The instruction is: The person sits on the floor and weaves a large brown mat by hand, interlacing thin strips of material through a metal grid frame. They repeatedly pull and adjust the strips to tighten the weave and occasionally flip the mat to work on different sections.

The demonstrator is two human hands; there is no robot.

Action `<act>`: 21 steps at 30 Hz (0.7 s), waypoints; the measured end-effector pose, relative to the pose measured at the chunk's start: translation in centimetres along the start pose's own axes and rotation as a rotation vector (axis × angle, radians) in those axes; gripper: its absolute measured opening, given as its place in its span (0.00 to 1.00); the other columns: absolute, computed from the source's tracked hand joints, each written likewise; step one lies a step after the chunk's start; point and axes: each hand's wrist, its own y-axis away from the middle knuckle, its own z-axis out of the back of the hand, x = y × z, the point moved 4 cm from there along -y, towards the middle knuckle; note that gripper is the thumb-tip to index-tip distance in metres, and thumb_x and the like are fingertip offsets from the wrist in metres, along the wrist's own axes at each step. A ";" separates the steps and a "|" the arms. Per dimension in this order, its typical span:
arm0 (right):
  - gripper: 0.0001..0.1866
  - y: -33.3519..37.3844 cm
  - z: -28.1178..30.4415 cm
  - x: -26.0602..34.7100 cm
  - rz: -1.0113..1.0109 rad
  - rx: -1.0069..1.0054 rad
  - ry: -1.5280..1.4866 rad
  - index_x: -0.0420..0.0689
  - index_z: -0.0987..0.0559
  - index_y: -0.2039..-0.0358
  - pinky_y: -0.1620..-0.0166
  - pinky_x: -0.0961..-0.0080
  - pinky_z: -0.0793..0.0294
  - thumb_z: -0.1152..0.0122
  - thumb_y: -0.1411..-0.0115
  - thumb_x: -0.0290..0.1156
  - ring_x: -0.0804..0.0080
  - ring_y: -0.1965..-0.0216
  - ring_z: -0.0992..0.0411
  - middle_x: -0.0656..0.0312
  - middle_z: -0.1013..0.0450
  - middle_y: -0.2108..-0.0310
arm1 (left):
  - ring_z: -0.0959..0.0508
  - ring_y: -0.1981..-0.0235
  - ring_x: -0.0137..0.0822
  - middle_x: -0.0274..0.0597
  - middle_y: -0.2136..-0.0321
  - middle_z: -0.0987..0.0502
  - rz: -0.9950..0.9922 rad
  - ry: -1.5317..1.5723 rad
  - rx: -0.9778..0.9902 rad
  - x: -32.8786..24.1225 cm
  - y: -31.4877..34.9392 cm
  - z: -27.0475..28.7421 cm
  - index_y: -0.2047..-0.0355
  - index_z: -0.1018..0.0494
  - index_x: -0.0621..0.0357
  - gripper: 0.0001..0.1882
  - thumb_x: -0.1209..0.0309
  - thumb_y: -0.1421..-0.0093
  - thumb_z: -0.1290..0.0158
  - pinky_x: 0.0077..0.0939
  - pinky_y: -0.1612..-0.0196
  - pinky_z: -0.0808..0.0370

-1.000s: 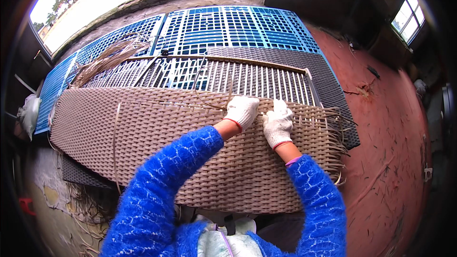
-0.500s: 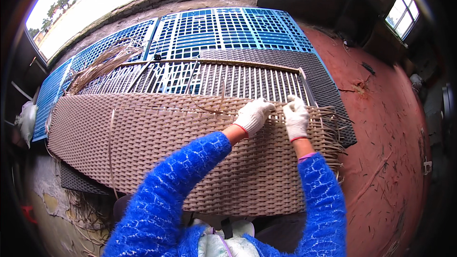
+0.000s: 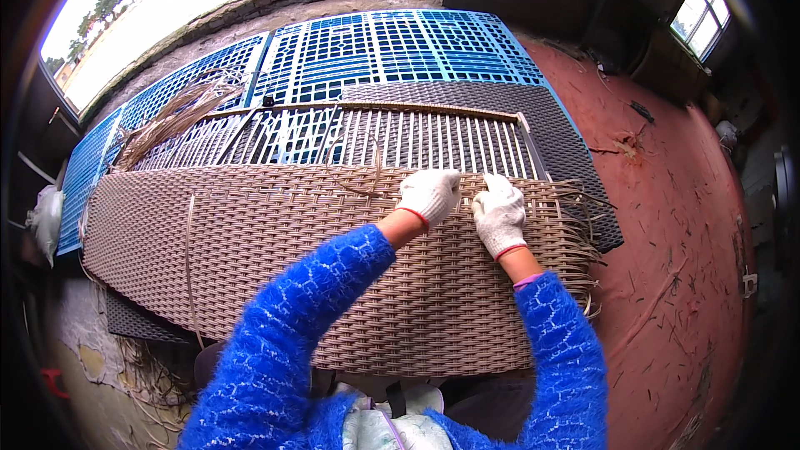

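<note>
A brown woven rattan-style panel [image 3: 275,267] lies across in front of me, with white slats [image 3: 433,137] of a frame along its far side. My left hand [image 3: 431,197], in a white knit glove, is closed at the panel's far edge; what its fingers pinch is hidden. Close to its right, my right hand [image 3: 501,213], gloved alike, rests on the weave with fingers bent and thumb drawn in; I cannot make out what is between them. A loose brown strand [image 3: 374,168] curls up left of my left hand. Frayed strand ends [image 3: 583,229] stick out at the panel's right end.
Blue plastic grid panels [image 3: 333,46] lie beneath and beyond. A dark woven panel [image 3: 567,142] sits under the frame, and a bundle of loose strands [image 3: 171,121] at the far left. The red floor [image 3: 658,283] at right carries scattered scraps. A white bag [image 3: 46,217] hangs at left.
Both hands have shifted a little to the left along the panel's far edge. My right hand has also come slightly nearer and turned, its fingers now lower on the weave.
</note>
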 end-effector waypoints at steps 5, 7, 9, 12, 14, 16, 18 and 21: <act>0.13 0.1 -1.2 0.5 -0.050 0.147 0.240 0.48 0.15 0.63 0.34 0.52 0.44 0.39 0.39 0.43 0.55 0.30 0.43 0.50 0.33 0.34 | 0.17 0.73 0.52 0.50 0.78 0.19 -0.110 -0.277 -0.030 -1.3 0.1 -2.1 0.74 0.21 0.53 0.06 0.71 0.42 0.47 0.46 0.69 0.21; 0.15 0.0 -1.9 0.7 -0.060 0.206 0.294 0.46 0.16 0.62 0.34 0.52 0.45 0.41 0.37 0.43 0.54 0.30 0.43 0.49 0.35 0.33 | 0.17 0.74 0.54 0.52 0.79 0.20 -0.093 -0.318 -0.028 -1.5 0.1 -2.7 0.75 0.22 0.54 0.06 0.72 0.42 0.47 0.47 0.70 0.21; 0.16 -0.1 -2.5 0.5 -0.079 0.242 0.289 0.45 0.16 0.62 0.33 0.52 0.45 0.42 0.37 0.43 0.54 0.29 0.44 0.49 0.36 0.32 | 0.16 0.74 0.54 0.51 0.79 0.20 -0.109 -0.297 -0.037 -1.5 -0.1 -2.9 0.75 0.22 0.54 0.07 0.72 0.42 0.47 0.48 0.71 0.21; 0.17 -0.2 -2.8 0.2 -0.090 0.185 0.216 0.43 0.16 0.62 0.33 0.53 0.44 0.45 0.36 0.41 0.54 0.30 0.43 0.49 0.36 0.32 | 0.17 0.73 0.54 0.53 0.79 0.20 -0.155 -0.223 -0.086 -1.2 -0.2 -2.5 0.73 0.22 0.55 0.06 0.71 0.42 0.47 0.49 0.70 0.21; 0.17 -0.1 -2.8 -0.1 -0.106 0.149 0.155 0.43 0.15 0.62 0.33 0.54 0.44 0.46 0.36 0.41 0.54 0.30 0.43 0.49 0.35 0.33 | 0.18 0.73 0.55 0.54 0.77 0.20 -0.120 -0.176 -0.051 -1.0 -0.2 -2.4 0.72 0.22 0.55 0.05 0.69 0.42 0.46 0.50 0.69 0.22; 0.17 0.1 -2.8 -0.3 -0.150 0.138 0.067 0.43 0.15 0.63 0.33 0.54 0.44 0.47 0.35 0.40 0.54 0.30 0.43 0.49 0.35 0.33 | 0.16 0.71 0.54 0.55 0.76 0.19 -0.113 -0.172 -0.080 -1.2 -0.2 -2.2 0.72 0.21 0.56 0.06 0.71 0.43 0.47 0.48 0.68 0.20; 0.17 0.2 -2.9 -0.1 -0.133 0.125 0.103 0.43 0.15 0.63 0.33 0.54 0.44 0.47 0.35 0.40 0.54 0.30 0.43 0.49 0.35 0.33 | 0.15 0.69 0.54 0.54 0.74 0.18 -0.094 -0.185 -0.083 -1.4 -0.3 -2.4 0.71 0.19 0.56 0.06 0.72 0.42 0.47 0.47 0.67 0.20; 0.15 0.1 -3.1 0.2 -0.143 0.114 0.133 0.43 0.16 0.66 0.33 0.53 0.44 0.45 0.37 0.39 0.53 0.30 0.43 0.49 0.35 0.33 | 0.18 0.72 0.56 0.53 0.76 0.20 -0.074 -0.162 -0.048 -1.3 -0.6 -3.2 0.72 0.22 0.54 0.06 0.69 0.41 0.47 0.50 0.68 0.22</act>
